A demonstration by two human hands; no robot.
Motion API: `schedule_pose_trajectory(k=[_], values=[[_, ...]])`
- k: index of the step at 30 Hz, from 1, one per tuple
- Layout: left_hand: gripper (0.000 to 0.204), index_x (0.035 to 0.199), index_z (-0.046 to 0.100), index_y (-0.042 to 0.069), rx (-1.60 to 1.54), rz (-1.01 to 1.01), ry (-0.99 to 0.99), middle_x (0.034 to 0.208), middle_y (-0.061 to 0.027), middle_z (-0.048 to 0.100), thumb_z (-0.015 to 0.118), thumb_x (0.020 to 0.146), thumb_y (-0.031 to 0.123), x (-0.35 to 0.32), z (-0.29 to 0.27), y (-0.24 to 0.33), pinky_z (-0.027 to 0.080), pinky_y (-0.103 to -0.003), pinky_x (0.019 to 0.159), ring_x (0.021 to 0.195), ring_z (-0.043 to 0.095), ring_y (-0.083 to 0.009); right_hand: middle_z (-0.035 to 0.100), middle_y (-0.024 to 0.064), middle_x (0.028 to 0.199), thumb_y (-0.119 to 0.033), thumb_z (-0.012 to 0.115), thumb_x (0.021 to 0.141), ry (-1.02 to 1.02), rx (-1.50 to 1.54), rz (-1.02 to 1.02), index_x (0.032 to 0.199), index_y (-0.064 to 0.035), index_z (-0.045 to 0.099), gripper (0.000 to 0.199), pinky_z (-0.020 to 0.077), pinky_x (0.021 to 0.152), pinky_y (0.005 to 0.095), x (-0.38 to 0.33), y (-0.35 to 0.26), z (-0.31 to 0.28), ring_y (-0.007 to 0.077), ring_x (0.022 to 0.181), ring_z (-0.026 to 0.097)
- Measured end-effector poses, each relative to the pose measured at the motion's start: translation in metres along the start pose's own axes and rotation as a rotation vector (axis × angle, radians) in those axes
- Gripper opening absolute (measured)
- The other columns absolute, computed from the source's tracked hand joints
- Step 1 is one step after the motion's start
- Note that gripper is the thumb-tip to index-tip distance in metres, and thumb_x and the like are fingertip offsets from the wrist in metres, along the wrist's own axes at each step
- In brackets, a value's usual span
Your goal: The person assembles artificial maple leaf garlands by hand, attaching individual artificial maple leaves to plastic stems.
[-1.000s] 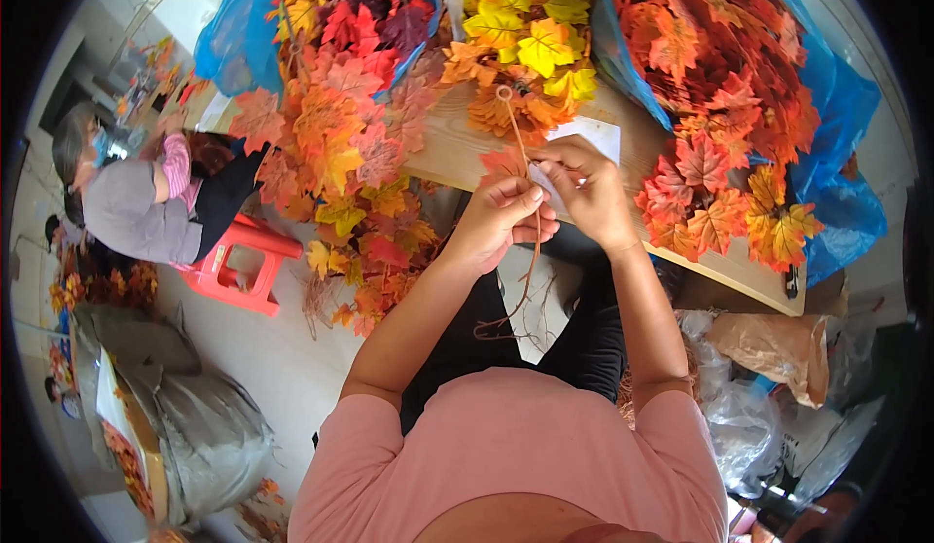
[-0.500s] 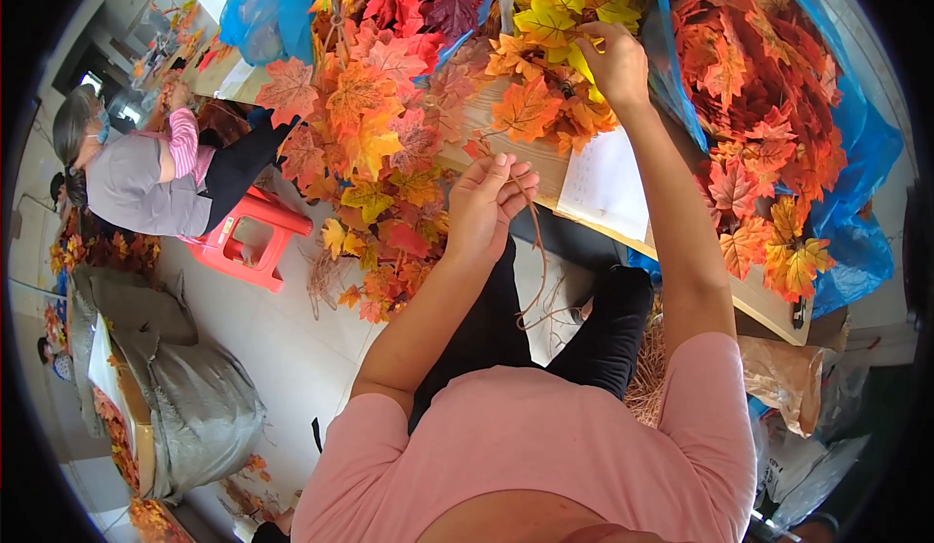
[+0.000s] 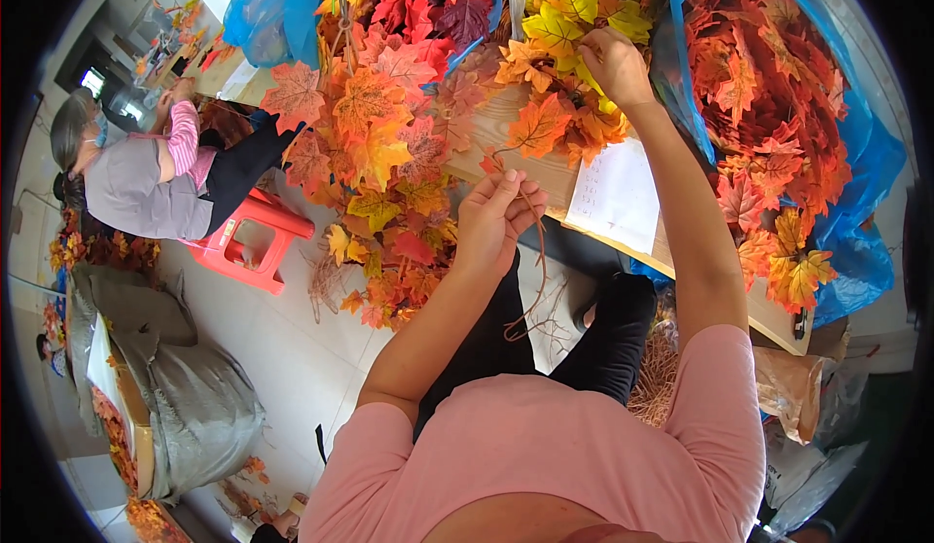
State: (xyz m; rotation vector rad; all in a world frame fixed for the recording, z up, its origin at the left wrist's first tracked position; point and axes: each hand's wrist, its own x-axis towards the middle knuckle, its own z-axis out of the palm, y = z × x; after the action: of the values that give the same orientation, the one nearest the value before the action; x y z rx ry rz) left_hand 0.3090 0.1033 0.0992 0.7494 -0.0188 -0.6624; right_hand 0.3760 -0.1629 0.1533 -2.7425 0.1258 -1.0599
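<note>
My left hand point(image 3: 499, 217) is closed on a thin brown artificial stem point(image 3: 541, 280). Its lower part hangs in a curve below my fingers, over my dark trousers, and a small orange-red leaf point(image 3: 492, 162) shows at its upper end. My right hand point(image 3: 617, 64) reaches to a pile of yellow artificial maple leaves point(image 3: 556, 35), with fingers curled and pinched at the leaves. What sits between those fingertips is too small to make out. Orange leaves point(image 3: 541, 126) lie on the wooden table point(image 3: 501, 115) between my two hands.
Red-orange leaves point(image 3: 754, 86) fill a blue plastic bag point(image 3: 866, 212) at right. A leaf garland point(image 3: 375, 115) hangs at left. White paper point(image 3: 615, 198) lies at the table edge. A co-worker point(image 3: 146, 183) sits on a red stool point(image 3: 248, 251). Loose brown stems point(image 3: 657, 378) lie beside my leg.
The view has shifted slightly. My right hand stays at the yellow leaves, its fingers a little more curled. My left hand keeps hold of the stem, whose hanging end has swung a little left.
</note>
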Motion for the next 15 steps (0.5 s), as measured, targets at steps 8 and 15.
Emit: schedule_pose_trajectory(k=[8, 15], values=[[0.019, 0.094, 0.054, 0.003, 0.004, 0.001, 0.005, 0.089, -0.0095, 0.062, 0.055, 0.088, 0.02, 0.002, -0.002, 0.001, 0.052, -0.028, 0.07, 0.077, 0.063, -0.0178, 0.063, 0.0106, 0.079, -0.014, 0.063, 0.078, 0.207, 0.282, 0.05, 0.088, -0.005, 0.065, 0.014, 0.048, 0.063, 0.031, 0.003, 0.005, -0.007, 0.0256, 0.068, 0.061], [0.02, 0.102, 0.051, 0.001, 0.013, 0.033, -0.006, 0.102, -0.015, 0.061, 0.05, 0.09, 0.017, 0.006, 0.006, 0.007, 0.053, -0.029, 0.072, 0.083, 0.063, -0.0198, 0.065, 0.0127, 0.078, -0.022, 0.062, 0.08, 0.195, 0.196, 0.24, 0.09, -0.007, 0.064, 0.018, 0.0482, 0.065, 0.0337, 0.015, 0.002, -0.026, 0.027, 0.073, 0.063]])
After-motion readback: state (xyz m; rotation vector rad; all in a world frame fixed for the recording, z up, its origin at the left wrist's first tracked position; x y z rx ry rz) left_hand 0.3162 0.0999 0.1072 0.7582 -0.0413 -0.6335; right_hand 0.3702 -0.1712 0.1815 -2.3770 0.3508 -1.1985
